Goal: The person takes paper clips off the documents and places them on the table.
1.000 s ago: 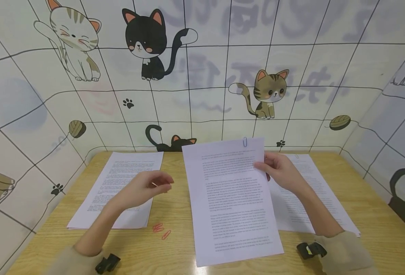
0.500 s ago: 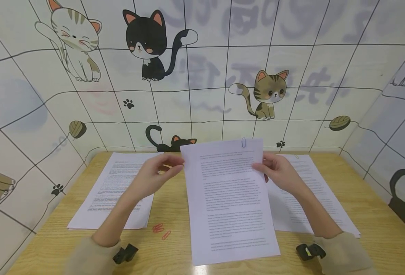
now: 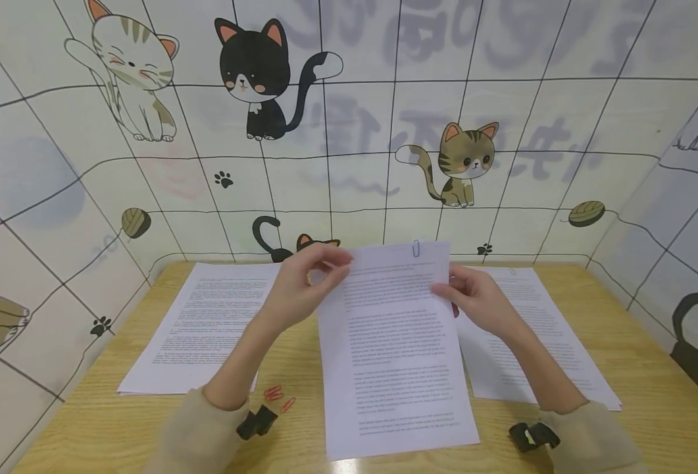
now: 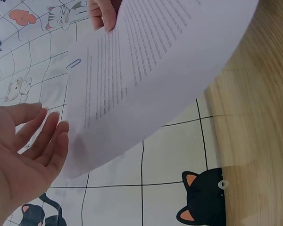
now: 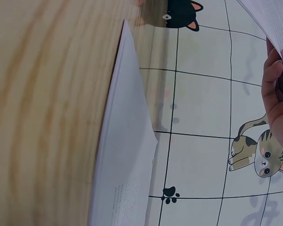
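My right hand (image 3: 475, 296) pinches the right edge of a printed sheet of paper (image 3: 396, 368), held up over the table. A bluish paper clip (image 3: 416, 248) sits on its top edge, towards the right. At the sheet's upper left is my left hand (image 3: 307, 283). In the left wrist view that hand's fingers (image 4: 52, 127) are loosely bent beside the paper's edge and grip nothing. Whether they touch the paper I cannot tell. The right wrist view catches my right hand (image 5: 278, 94) with the paper at the far right.
On the wooden table (image 3: 289, 441), a stack of printed paper (image 3: 206, 329) lies left, another stack (image 3: 538, 342) right with a clip (image 3: 511, 271) at its top. Several red paper clips (image 3: 274, 393) lie near the left stack. A cat-patterned wall (image 3: 360, 184) stands behind.
My left hand has moved right and up from over the left stack to the sheet's upper left corner. The held sheet has shifted slightly left, with my right hand still gripping it.
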### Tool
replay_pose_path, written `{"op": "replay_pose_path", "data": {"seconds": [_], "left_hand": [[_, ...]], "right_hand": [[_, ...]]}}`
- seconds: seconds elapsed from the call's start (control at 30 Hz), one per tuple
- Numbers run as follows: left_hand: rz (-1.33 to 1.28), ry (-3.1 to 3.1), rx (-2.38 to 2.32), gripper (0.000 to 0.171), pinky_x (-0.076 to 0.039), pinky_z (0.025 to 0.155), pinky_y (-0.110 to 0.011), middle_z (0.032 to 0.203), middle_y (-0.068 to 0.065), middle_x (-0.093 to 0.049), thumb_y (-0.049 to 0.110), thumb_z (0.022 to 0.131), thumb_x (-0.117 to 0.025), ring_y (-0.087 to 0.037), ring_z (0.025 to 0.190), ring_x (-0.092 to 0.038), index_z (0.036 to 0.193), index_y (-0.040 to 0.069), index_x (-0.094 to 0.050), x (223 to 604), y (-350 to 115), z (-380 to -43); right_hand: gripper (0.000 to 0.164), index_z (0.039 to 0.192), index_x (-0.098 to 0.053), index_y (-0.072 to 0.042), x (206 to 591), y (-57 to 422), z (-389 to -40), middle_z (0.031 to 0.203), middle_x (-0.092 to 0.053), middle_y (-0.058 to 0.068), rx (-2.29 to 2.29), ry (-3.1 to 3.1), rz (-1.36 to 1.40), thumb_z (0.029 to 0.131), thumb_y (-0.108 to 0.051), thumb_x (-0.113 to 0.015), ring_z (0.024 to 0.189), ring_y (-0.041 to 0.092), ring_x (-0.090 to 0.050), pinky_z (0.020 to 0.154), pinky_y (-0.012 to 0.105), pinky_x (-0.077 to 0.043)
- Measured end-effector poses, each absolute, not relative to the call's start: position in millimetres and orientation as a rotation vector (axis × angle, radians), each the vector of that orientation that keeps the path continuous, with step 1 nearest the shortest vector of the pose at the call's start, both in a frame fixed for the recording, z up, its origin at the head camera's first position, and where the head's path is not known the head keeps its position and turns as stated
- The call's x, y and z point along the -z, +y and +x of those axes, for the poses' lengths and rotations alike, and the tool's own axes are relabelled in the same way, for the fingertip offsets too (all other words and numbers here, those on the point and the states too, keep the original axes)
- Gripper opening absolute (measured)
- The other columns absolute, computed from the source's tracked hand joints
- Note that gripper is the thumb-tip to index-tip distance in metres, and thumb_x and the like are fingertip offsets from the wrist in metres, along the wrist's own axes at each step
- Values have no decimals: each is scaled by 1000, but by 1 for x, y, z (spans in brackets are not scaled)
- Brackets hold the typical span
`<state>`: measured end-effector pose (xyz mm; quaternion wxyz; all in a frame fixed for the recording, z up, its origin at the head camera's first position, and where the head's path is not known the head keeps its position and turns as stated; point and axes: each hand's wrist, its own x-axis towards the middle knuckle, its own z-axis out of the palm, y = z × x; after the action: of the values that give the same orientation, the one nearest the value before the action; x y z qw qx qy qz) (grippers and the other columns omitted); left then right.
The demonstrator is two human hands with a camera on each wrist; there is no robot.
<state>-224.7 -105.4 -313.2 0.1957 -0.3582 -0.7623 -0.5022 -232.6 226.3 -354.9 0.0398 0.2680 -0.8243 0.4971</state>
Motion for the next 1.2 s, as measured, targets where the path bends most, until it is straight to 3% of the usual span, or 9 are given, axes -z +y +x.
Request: {"op": "replay_pose_path", "data": {"seconds": [0.23,0.5,0.93,1.2], "left_hand": [[-1027,-2045,1387,19,-50,90,-36,109,-8,-72,1,92,-71,-22,102,-65,110,0,-72,311,-82,-230],[-1045,-1972,1370,22,-45,103,-31,113,-7,-71,-1,91,-70,-17,113,-62,114,1,-72,307,-57,-236],[-966,-2160,1301,23,-50,94,-32,114,-7,-71,11,97,-68,-17,104,-64,118,2,-70,298,-28,-240],[-902,-2244,1263,11,-49,81,-22,96,1,-72,16,97,-70,-9,88,-62,103,8,-74,297,-19,-242]], "right_hand": [[25,124,-63,-1,355,224,-232,92,-73,10,-1506,-2537,814,100,-5,-63,61,18,-62,51,24,-47],[27,126,-62,0,353,222,-229,92,-74,10,-1491,-2581,765,100,-8,-63,62,20,-63,52,24,-48],[24,124,-63,-2,353,218,-228,86,-73,6,-1516,-2555,845,101,-8,-62,58,18,-61,51,25,-47],[23,124,-62,0,353,216,-226,86,-74,6,-1513,-2544,866,101,-7,-61,57,18,-61,51,25,-48]]}}
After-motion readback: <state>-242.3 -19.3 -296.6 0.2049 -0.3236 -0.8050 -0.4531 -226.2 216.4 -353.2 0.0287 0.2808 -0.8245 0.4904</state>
